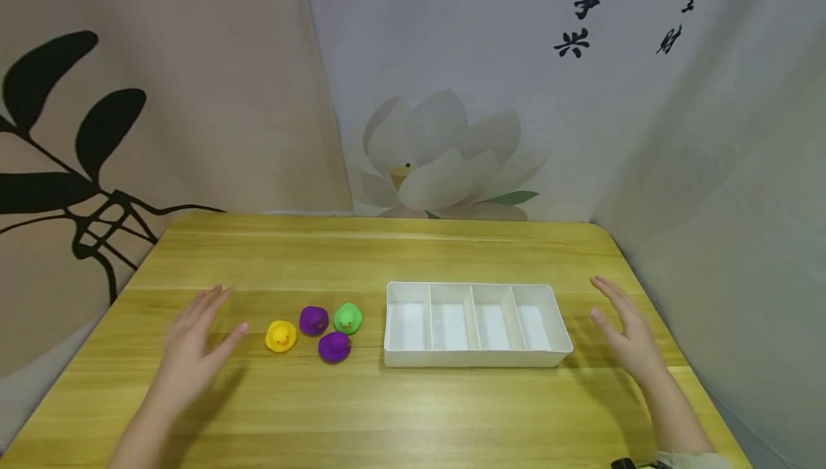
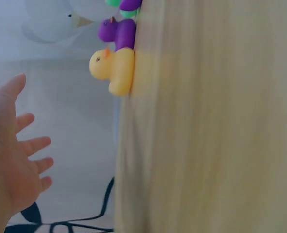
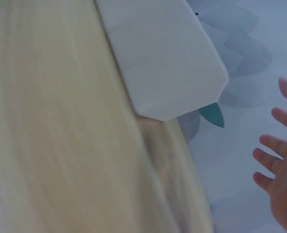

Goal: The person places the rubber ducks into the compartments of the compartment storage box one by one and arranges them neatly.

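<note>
In the head view, a yellow rubber duck (image 1: 281, 337), two purple rubber ducks (image 1: 314, 320) and a green rubber duck (image 1: 348, 318) sit grouped on the table, left of the middle. To their left my left hand (image 1: 196, 347) hovers with spread fingers, nearest the yellow duck and holding nothing. A white tray (image 1: 467, 359) with several compartments in a row stands right of the ducks. Beyond its right end is my right hand (image 1: 629, 336), also spread and holding nothing. Both wrist views show the fingers of the left hand (image 2: 12, 150) and right hand (image 3: 284, 160) apart from everything.
The wooden table (image 1: 323, 419) runs back to a printed cloth backdrop (image 1: 452, 39) with a lotus and dark writing. Cloth also hangs along the right side (image 1: 729, 239). A small black object (image 1: 623, 463) shows by the right sleeve (image 1: 693, 460).
</note>
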`<action>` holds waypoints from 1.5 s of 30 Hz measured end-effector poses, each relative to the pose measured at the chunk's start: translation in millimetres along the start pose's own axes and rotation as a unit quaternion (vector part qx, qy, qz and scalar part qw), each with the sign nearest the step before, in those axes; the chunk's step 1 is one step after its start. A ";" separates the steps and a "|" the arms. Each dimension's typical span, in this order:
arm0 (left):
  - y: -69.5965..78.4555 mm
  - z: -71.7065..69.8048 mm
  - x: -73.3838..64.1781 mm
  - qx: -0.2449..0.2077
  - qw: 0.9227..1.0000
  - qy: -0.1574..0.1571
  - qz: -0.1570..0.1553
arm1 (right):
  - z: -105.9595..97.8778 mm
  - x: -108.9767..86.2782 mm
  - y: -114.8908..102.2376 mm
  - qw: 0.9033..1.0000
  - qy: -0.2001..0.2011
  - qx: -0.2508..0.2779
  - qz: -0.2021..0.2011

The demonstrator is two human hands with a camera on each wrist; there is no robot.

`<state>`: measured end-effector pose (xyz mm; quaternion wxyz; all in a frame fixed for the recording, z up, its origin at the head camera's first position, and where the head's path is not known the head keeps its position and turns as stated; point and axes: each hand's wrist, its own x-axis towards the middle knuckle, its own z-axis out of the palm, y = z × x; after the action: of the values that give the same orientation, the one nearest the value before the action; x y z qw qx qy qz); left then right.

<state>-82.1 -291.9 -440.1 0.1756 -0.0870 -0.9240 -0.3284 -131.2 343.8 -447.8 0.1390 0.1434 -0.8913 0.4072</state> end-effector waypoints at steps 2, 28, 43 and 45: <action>1.0 5.4 -1.0 -0.025 1.000 0.007 -0.001 | 5.3 -0.7 2.9 1.000 0.003 0.019 -0.009; -11.1 62.6 -22.2 -0.142 0.989 0.022 -0.045 | 41.2 -9.4 19.6 0.967 -0.076 0.231 0.069; -11.4 71.5 -12.3 -0.122 0.991 0.036 -0.039 | 47.7 -12.9 29.9 0.940 -0.109 0.315 0.074; -10.8 71.4 -11.5 -0.110 0.992 0.039 -0.042 | 48.1 -12.5 30.1 0.938 -0.115 0.317 0.077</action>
<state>-93.6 -255.2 -502.3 0.1865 -0.0543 -0.8775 -0.4385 -137.1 327.7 -503.3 -0.0487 0.1562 -0.7342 0.6589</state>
